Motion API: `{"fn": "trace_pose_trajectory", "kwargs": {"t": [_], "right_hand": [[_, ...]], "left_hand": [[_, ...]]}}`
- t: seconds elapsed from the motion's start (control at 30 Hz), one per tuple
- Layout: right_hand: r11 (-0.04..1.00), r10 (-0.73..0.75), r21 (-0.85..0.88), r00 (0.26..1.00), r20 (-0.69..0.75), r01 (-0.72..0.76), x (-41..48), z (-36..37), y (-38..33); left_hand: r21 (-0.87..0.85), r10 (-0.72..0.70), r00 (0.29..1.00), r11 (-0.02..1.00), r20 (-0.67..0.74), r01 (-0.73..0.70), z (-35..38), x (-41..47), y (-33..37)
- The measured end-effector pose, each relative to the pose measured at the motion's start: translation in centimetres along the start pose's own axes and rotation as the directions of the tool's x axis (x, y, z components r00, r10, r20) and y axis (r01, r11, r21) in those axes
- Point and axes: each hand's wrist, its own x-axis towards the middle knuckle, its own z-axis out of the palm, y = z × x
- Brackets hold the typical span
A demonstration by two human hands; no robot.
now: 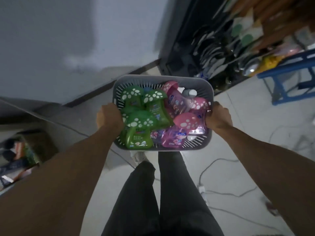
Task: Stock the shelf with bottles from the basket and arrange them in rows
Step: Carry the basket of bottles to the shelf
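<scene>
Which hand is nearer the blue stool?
Right. The right hand grips the basket rim on the side toward the blue stool; the left hand grips the opposite rim, farther away.

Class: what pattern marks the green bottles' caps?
Whitish spots, like paw prints, on the green caps; clearest in the head view.
</scene>
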Motion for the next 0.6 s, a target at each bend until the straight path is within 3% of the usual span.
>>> {"fn": "trace_pose_trajectory", "kwargs": {"t": [0.33, 0.6], "right_hand": [[0.968, 0.217, 0.146, 0.972, -0.091, -0.203, -9.6, -4.6, 14.7], [0.928, 0.331, 0.212, 0.938, -0.100, -0.305, -10.7, -7.2, 29.7]], "left_hand": [[0.282, 0.368, 0.929, 0.897, -0.045, -0.342, -2.7, -10.6, 10.6], [0.347, 0.456, 0.890, 0.833, 0.011, -0.431, 2.4, -19.0, 22.3]]}}
